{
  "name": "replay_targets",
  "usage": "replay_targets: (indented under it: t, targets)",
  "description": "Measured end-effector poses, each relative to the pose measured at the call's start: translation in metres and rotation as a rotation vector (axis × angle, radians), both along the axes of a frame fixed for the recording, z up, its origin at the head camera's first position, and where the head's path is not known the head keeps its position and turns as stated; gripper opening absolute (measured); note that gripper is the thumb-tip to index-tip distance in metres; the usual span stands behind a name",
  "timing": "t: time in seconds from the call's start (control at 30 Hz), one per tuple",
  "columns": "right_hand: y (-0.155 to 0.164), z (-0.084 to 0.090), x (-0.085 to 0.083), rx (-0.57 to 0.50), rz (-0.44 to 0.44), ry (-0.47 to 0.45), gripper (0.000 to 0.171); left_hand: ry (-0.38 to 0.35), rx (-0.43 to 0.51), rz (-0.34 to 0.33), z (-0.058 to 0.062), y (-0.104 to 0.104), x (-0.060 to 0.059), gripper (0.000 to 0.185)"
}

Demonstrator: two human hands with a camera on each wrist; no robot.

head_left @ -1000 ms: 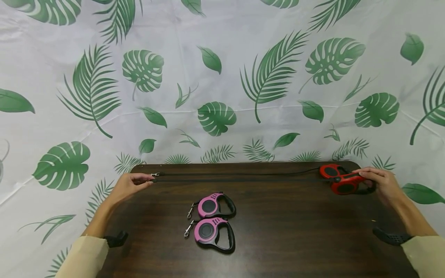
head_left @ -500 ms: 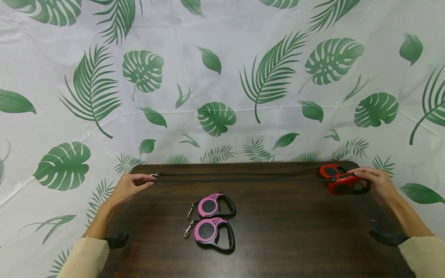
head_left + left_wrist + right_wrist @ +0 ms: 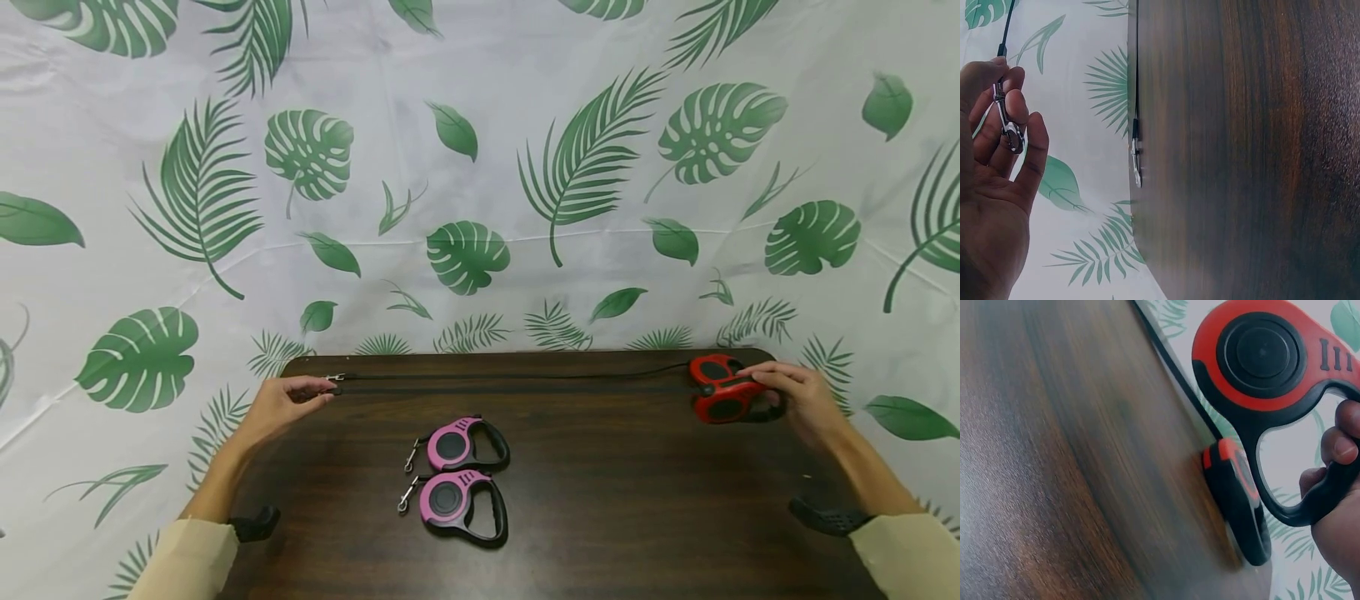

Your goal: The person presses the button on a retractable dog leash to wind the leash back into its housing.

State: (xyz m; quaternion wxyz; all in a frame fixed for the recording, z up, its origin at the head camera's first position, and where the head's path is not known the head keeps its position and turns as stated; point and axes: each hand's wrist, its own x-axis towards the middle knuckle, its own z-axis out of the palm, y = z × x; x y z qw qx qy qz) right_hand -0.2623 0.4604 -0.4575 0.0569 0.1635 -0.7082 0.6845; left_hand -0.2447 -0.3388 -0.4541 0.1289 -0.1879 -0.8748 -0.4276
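My right hand (image 3: 772, 387) grips the black handle of a red retractable leash (image 3: 716, 408) at the table's far right corner; the right wrist view shows that leash (image 3: 1260, 356) lifted, with my fingers (image 3: 1338, 440) curled round its handle. A second red leash (image 3: 708, 367) rests on the table just behind it (image 3: 1238, 500). A thin black cord (image 3: 525, 377) runs along the far edge to the left corner. There my left hand (image 3: 318, 387) pinches a metal clip (image 3: 1010, 128). A second clip (image 3: 1137, 165) lies on the table edge.
Two pink retractable leashes (image 3: 457, 446) (image 3: 453, 500) lie side by side near the middle of the dark wooden table (image 3: 637, 500). A leaf-printed white cloth (image 3: 480, 167) hangs behind and around the table.
My right hand has drawn the held red leash a little to the left, toward the table's middle. The left hand and its clip have stayed where they were.
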Motion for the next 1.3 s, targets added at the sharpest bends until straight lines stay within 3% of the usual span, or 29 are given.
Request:
replay_targets:
  t: [0.27,0.6,1.0,1.3]
  targets:
    - [-0.01,0.0,0.004,-0.011,0.025,0.001,0.032,0.013,0.005,-0.014,-0.001,0.003,0.001,0.014]
    - [-0.022,0.001,0.006,0.01,0.003,-0.008,0.029,0.043,0.027,-0.077,0.002,0.012,0.0,0.016]
    - [-0.039,0.001,0.005,0.025,-0.035,0.027,0.024,0.034,0.018,-0.075,0.002,0.02,-0.002,0.017]
    - [-0.048,0.002,0.006,-0.02,-0.004,0.039,0.027,0.048,0.032,-0.095,0.002,0.026,-0.001,0.017]
